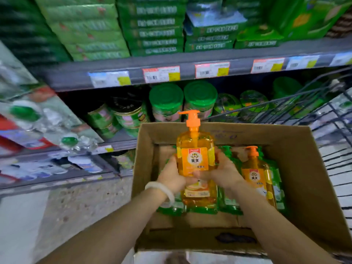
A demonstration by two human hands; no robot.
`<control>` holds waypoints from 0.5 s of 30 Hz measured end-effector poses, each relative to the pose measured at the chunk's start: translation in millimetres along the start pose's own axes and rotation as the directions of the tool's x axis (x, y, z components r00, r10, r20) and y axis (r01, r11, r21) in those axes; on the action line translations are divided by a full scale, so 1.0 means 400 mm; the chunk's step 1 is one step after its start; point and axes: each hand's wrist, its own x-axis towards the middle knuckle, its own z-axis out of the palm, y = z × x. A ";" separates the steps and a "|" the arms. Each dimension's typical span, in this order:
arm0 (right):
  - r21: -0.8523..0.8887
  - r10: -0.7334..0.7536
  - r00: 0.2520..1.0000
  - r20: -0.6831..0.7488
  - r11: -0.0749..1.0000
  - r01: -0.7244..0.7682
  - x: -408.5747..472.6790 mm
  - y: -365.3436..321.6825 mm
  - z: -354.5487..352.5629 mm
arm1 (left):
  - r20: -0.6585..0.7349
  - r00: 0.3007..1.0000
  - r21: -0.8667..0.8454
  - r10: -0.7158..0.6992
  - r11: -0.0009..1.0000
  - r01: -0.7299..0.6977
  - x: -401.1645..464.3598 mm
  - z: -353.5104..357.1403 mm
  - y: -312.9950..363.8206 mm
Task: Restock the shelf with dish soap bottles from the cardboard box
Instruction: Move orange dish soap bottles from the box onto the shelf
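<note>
A shop aisle: grey shelves (133,73) across the upper frame carry price tags (161,73), stacked green packs (156,25) and green-lidded tubs (166,101); a wire cart (323,103) stands at right.

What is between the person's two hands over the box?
In the head view, an orange dish soap bottle, gripped from both sides by the left hand and right hand.

Bare forearms, sleeveless in view; pale white bangle (161,191) around the left wrist.
</note>
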 end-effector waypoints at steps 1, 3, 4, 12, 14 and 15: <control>-0.024 -0.043 0.999 0.006 0.999 0.043 -0.021 -0.031 0.028 | -0.034 0.999 -0.018 0.035 0.999 -0.036 -0.033 -0.039 0.006; -0.050 -0.129 0.991 0.020 0.990 0.129 -0.074 -0.090 0.091 | -0.105 0.990 -0.040 0.094 0.994 -0.098 -0.107 -0.121 0.015; -0.057 -0.168 0.985 0.032 0.984 0.170 -0.105 -0.119 0.128 | -0.135 0.984 -0.051 0.118 0.991 -0.125 -0.144 -0.164 0.013; -0.030 -0.403 0.897 0.179 0.909 0.415 -0.371 -0.269 0.517 | -0.352 0.899 -0.140 0.259 0.935 -0.325 -0.512 -0.512 -0.102; -0.010 -0.437 0.870 0.228 0.893 0.451 -0.431 -0.290 0.629 | -0.430 0.864 -0.111 0.264 0.934 -0.341 -0.602 -0.595 -0.152; 0.006 -0.455 0.853 0.254 0.883 0.469 -0.456 -0.295 0.686 | -0.466 0.845 -0.108 0.261 0.931 -0.348 -0.649 -0.633 -0.177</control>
